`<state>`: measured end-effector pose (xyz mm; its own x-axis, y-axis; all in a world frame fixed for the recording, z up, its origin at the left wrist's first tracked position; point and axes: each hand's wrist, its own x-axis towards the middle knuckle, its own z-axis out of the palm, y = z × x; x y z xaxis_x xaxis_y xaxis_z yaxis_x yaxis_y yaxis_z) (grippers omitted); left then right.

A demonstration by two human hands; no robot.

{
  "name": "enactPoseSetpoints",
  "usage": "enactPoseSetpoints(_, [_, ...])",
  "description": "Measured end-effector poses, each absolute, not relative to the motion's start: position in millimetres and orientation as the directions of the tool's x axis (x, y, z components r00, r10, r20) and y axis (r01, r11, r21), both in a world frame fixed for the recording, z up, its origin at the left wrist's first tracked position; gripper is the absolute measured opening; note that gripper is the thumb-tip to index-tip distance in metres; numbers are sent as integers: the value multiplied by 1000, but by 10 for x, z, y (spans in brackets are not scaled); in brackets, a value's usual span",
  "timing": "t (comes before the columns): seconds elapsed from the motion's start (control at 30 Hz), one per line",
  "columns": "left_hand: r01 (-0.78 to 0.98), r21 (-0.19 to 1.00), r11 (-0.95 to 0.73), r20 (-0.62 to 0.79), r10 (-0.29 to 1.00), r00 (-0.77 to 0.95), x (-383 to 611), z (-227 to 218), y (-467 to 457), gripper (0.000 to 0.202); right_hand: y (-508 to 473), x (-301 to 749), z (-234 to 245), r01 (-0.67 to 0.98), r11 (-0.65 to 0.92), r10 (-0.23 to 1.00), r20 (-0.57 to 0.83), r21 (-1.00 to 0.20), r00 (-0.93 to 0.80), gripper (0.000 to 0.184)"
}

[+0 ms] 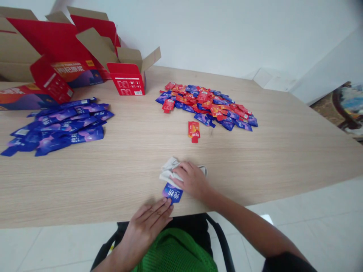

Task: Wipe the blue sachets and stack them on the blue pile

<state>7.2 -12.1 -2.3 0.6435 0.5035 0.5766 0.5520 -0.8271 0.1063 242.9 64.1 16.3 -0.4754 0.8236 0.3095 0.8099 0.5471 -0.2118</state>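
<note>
A small blue sachet (173, 193) with white lettering lies flat near the table's front edge. My left hand (150, 220) is stretched out, its fingertips resting on the sachet's near end. My right hand (193, 180) is closed over a crumpled whitish cloth (169, 170), which presses against the sachet's far end and hides part of it. Beyond the cloth lies a single red sachet (194, 130). Farther back is a heap of mixed red and blue sachets (202, 99).
Long blue packets (62, 122) are piled on the left of the wooden table (127, 177). Behind them stand open red cartons (53, 49), and a smaller open red box (129, 81) is beside these. A white box-like object (273, 81) sits against the back wall.
</note>
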Motion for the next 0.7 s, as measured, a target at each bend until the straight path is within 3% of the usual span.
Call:
enactPoseSetpoints(0.1, [547, 98, -831, 565, 499, 657, 70, -14, -113, 26, 960, 2683, 333, 879, 446, 865, 336, -168, -374, 17])
enactPoseSetpoints(0.2, [563, 137, -815, 587, 525, 617, 77, -35, -121, 25, 887, 2665, 498, 867, 426, 860, 412, -257, -300, 18])
enactPoseSetpoints(0.27, [565, 149, -812, 594, 530, 605, 81, -56, -133, 23, 635, 2500, 507, 804, 503, 833, 425, -318, -353, 19])
enactPoseSetpoints(0.33, [554, 173, -814, 582, 538, 610, 81, -73, -147, 20, 373, 2319, 425, 711, 642, 759, 367, -287, -537, 19])
enactPoseSetpoints(0.4, [549, 208, -810, 573, 556, 603, 82, -81, -156, 19, 254, 2225, 298, 692, 670, 741, 292, -268, -604, 20])
enactPoseSetpoints(0.53, [558, 185, -809, 586, 546, 598, 87, -62, -150, 25, 603, 2430, 168, 808, 545, 828, 297, -223, -476, 19])
enactPoseSetpoints(0.63, [564, 153, -812, 593, 532, 605, 91, -13, -134, 27, 975, 2706, 297, 878, 452, 863, 325, -158, -386, 16])
enactPoseSetpoints(0.7, [566, 136, -813, 584, 527, 617, 94, 24, -133, 26, 1033, 2775, 433, 886, 425, 862, 381, -183, -335, 16])
